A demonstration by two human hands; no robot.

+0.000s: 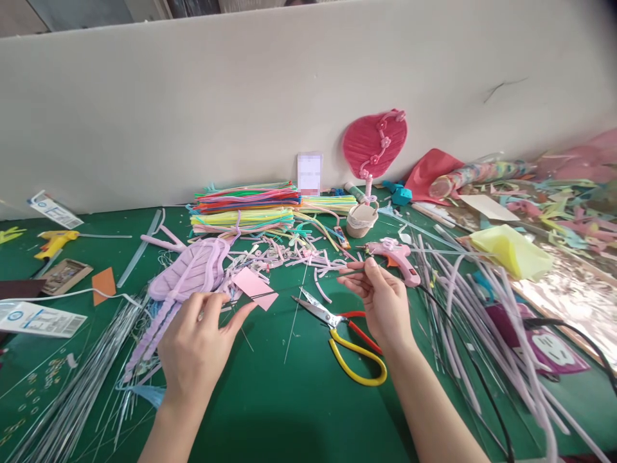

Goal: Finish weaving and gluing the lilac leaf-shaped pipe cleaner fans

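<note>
My left hand [197, 341] pinches the edge of a small pink card [255, 289] between thumb and fingers. A dark thread [289, 292] crosses the card and stretches right to my right hand [383, 302], whose thumb and fingers are closed on it. Below and between the hands lie scissors [359, 360] with one red and one yellow handle loop, blades apart. A lilac fan-shaped piece [193, 270] made of fuzzy stems lies behind my left hand. Just beyond my right hand rests a pink glue gun [393, 254].
Bundles of coloured pipe cleaners [245, 215] lie against the white partition [216, 109]. A pink round fan [373, 145] stands in a small cup [361, 220]. Silver wires [91, 379] spread left; lilac stems [482, 321] and a black cable [472, 370] lie right. A yellow glue gun [55, 243] lies far left.
</note>
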